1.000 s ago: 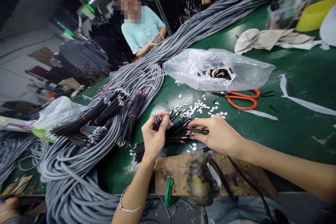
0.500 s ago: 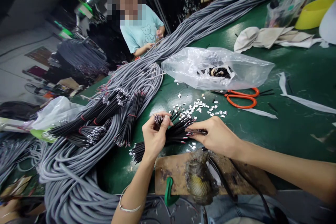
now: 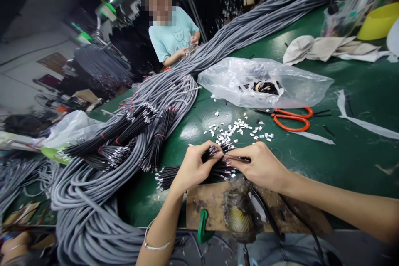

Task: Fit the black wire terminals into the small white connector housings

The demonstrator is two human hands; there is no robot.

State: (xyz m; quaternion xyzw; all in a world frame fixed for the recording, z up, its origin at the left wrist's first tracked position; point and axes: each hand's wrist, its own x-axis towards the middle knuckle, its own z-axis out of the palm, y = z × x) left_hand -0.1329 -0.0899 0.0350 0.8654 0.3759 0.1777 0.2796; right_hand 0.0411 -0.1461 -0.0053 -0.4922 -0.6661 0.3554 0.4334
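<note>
Two bare hands and forearms, with one thin bracelet

The left hand (image 3: pixel 193 168) and the right hand (image 3: pixel 262 166) are both bare, and so are the forearms behind them, uncovered as far as the picture shows. The left forearm (image 3: pixel 165 216) is slim and wears a thin silvery bracelet (image 3: pixel 156 246), a loose ring like wire, seen just below the near edge of the table (image 3: pixel 358 149). The right forearm (image 3: pixel 336 199) is long and uncovered. Under the table's near edge a patch of bluish-grey cloth (image 3: pixel 280 246) shows at the lap, probably trousers, too blurred to tell more.
</note>
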